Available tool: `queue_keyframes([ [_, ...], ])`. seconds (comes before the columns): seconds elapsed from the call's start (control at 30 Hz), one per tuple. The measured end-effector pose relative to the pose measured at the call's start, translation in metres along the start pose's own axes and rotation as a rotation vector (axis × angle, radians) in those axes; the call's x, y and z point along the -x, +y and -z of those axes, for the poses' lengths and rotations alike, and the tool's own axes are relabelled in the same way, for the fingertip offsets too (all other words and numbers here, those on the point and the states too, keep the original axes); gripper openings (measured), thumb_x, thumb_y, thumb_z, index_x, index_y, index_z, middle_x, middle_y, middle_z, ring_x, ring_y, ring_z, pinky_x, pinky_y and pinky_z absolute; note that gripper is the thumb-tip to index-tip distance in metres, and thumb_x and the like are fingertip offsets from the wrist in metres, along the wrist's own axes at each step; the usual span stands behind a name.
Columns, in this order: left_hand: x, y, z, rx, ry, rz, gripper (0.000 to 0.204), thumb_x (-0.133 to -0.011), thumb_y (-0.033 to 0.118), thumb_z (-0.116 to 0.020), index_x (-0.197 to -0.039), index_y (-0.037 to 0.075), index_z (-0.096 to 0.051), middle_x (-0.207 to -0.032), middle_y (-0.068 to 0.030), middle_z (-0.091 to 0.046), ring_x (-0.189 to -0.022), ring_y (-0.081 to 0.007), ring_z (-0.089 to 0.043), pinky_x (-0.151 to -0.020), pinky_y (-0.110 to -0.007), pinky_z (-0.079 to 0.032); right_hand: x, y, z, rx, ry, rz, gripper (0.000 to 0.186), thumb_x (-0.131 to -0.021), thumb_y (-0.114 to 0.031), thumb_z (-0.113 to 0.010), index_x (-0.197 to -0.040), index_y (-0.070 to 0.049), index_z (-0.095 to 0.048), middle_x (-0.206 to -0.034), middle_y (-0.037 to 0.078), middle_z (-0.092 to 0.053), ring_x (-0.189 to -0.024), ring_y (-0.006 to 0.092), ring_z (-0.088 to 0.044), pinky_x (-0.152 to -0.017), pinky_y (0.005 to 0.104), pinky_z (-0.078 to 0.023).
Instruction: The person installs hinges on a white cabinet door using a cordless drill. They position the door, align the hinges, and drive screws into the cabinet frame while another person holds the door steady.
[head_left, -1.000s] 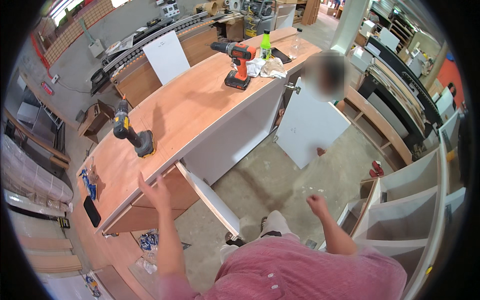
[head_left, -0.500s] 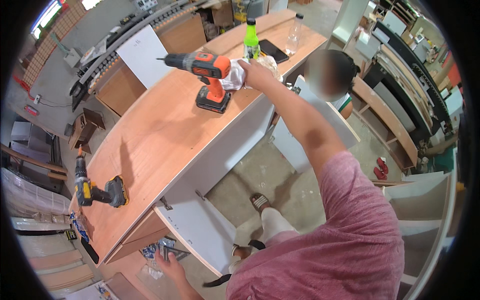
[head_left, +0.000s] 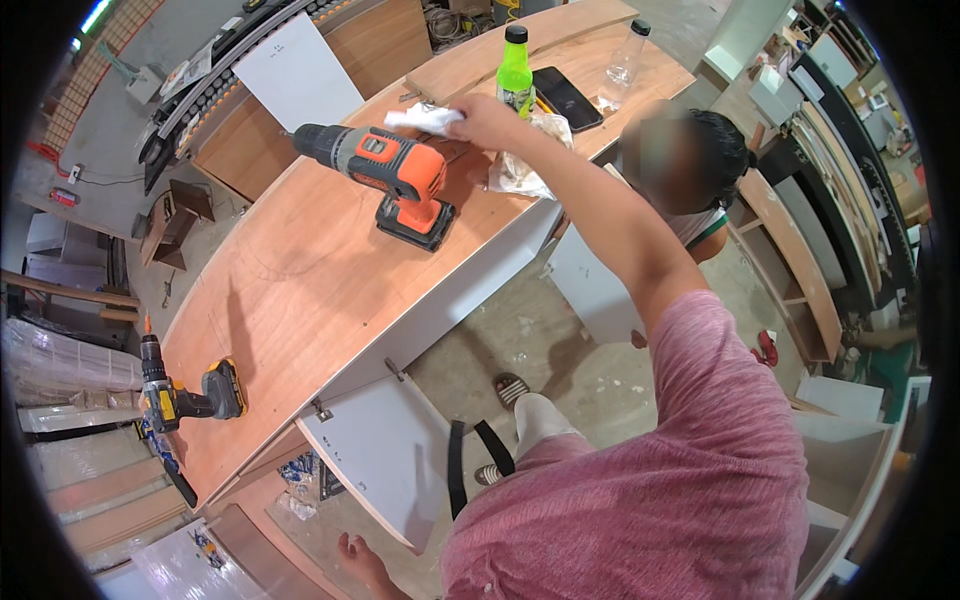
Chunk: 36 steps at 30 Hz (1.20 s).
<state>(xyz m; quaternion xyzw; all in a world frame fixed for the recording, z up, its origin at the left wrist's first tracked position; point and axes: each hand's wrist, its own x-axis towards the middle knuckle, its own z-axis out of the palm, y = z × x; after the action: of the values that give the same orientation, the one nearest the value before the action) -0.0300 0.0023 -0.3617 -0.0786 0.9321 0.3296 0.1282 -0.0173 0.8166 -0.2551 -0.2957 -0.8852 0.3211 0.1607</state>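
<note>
My right hand (head_left: 480, 122) reaches across the wooden worktop (head_left: 290, 290) and grips a crumpled white cloth (head_left: 420, 117), just behind an orange and black cordless drill (head_left: 390, 175). Beside it are more crumpled cloth or paper (head_left: 525, 170), a green bottle (head_left: 515, 75), a black phone (head_left: 565, 98) and a clear bottle (head_left: 620, 70). My left hand (head_left: 357, 550) hangs low with loosely curled fingers apart and nothing in them, below the open white cabinet door (head_left: 375, 450). A yellow and black drill (head_left: 195, 390) stands at the worktop's left end.
A co-worker (head_left: 690, 180) crouches at the right end of the cabinet, behind another white panel (head_left: 600, 290). White cabinet carcasses (head_left: 840, 450) stand at my right, a long wooden shelf unit (head_left: 790, 270) beyond. Wrapped panels (head_left: 70, 440) lie at the left; sandals (head_left: 765, 348) are on the floor.
My right hand rose from low at my side to the worktop, took hold of the white cloth and shifted it leftward, away from the other crumpled material. My left hand dropped toward the bottom edge.
</note>
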Motion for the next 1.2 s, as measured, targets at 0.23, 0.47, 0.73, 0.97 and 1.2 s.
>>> queue_keyframes([
  [0.23,0.007,-0.007,-0.011,-0.022,0.027,-0.065,0.04,-0.094,0.015,-0.058,-0.131,-0.001,-0.053,-0.128,-0.0224,-0.053,-0.112,-0.0345,-0.053,-0.097,-0.044,-0.043,0.073,-0.004,0.019,0.437,0.029,-0.182,0.054,-0.083,-0.028,-0.071,-0.134,-0.022,-0.054,-0.12,0.016,-0.06,-0.116,0.0343,-0.058,-0.093,0.0452,-0.05],
  [0.47,0.01,-0.017,-0.013,-0.019,0.014,-0.018,0.04,-0.095,0.015,-0.058,-0.131,-0.001,-0.052,-0.129,-0.0259,-0.051,-0.116,-0.0357,-0.052,-0.1,-0.044,-0.041,0.108,0.048,0.009,0.435,0.199,-0.19,0.019,-0.084,-0.018,-0.07,-0.101,-0.012,-0.063,-0.104,0.014,-0.064,-0.097,0.0286,-0.064,-0.082,0.0433,-0.052],
  [0.73,0.014,-0.049,-0.013,0.044,0.127,-0.095,0.041,-0.093,0.016,-0.06,-0.127,-0.008,-0.053,-0.115,-0.0191,-0.06,-0.099,-0.027,-0.057,-0.087,-0.038,-0.047,0.094,0.072,0.089,-0.752,0.542,0.017,0.008,-0.086,-0.005,-0.067,-0.089,-0.004,-0.06,-0.08,0.004,-0.062,-0.079,0.012,-0.06,-0.071,0.0287,-0.05],
  [0.97,0.005,-0.088,-0.02,-0.113,0.056,-0.015,0.049,-0.093,0.032,-0.067,-0.13,0.0,-0.057,-0.114,-0.023,-0.063,-0.1,-0.0324,-0.057,-0.089,-0.044,-0.047,0.091,0.011,0.026,0.382,0.119,-0.068,0.029,-0.087,-0.031,-0.07,-0.106,-0.01,-0.065,-0.112,0.013,-0.063,-0.1,0.0325,-0.065,-0.083,0.0415,-0.053],
  [1.2,0.007,-0.081,-0.003,-0.236,0.046,-0.066,0.05,-0.094,0.032,-0.066,-0.131,-0.001,-0.056,-0.116,-0.0244,-0.062,-0.102,-0.0319,-0.058,-0.089,-0.043,-0.046,0.003,-0.019,-0.023,0.411,0.055,-0.14,0.034,-0.087,-0.025,-0.064,-0.115,-0.006,-0.064,-0.115,0.017,-0.067,-0.106,0.0338,-0.066,-0.088,0.0471,-0.054],
])
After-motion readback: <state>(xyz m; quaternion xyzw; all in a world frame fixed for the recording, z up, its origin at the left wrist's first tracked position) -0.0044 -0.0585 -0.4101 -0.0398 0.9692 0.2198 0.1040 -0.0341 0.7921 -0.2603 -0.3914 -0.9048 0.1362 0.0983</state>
